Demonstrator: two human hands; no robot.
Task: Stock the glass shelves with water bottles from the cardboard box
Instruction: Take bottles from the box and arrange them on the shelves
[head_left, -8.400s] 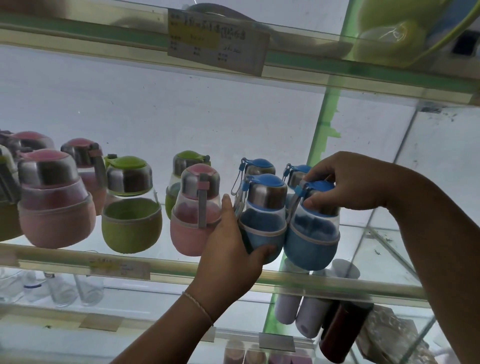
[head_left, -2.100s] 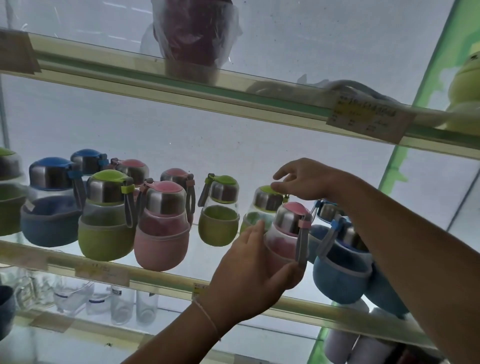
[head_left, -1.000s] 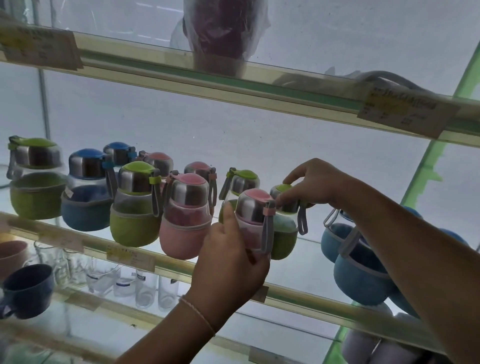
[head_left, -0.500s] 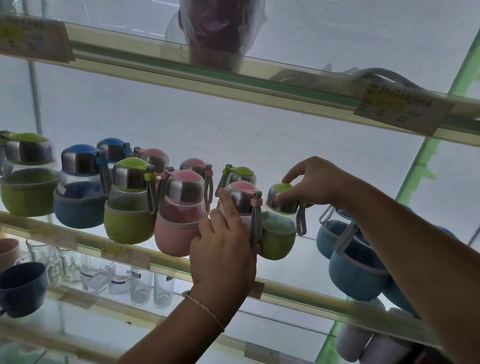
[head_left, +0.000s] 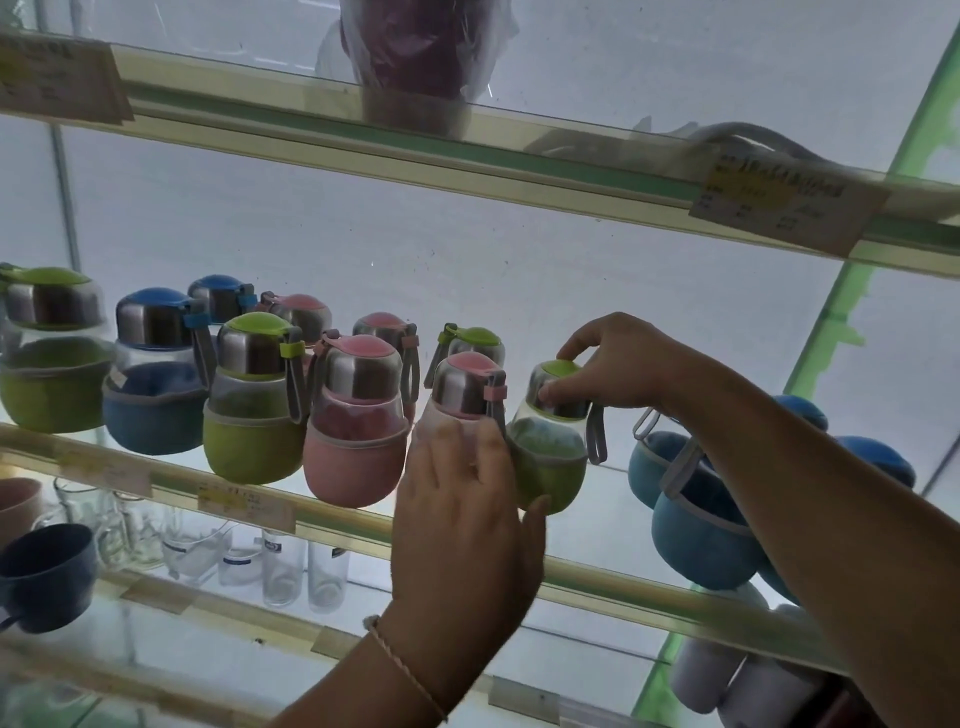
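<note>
On shelf (head_left: 363, 525), mid-row: L hand (head_left: 462, 525) wraps fingers round pink bottle (head_left: 462, 410), thumb out toward green bottle (head_left: 550, 457) just beside it on the right. R hand (head_left: 618, 364) pinches that green bottle's steel cap from above. More bottles stand left of the pink one; blue bottles (head_left: 696, 525) farther right, partly behind R arm.

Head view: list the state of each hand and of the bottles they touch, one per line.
left hand: fingers wrapped round the pink bottle's body
right hand: fingertips pinch the green bottle's cap
pink bottle: upright, capped, on the middle glass shelf
green bottle: upright, capped, beside the pink bottle on its right
blue bottles: lying tilted on the shelf, behind the right arm
</note>
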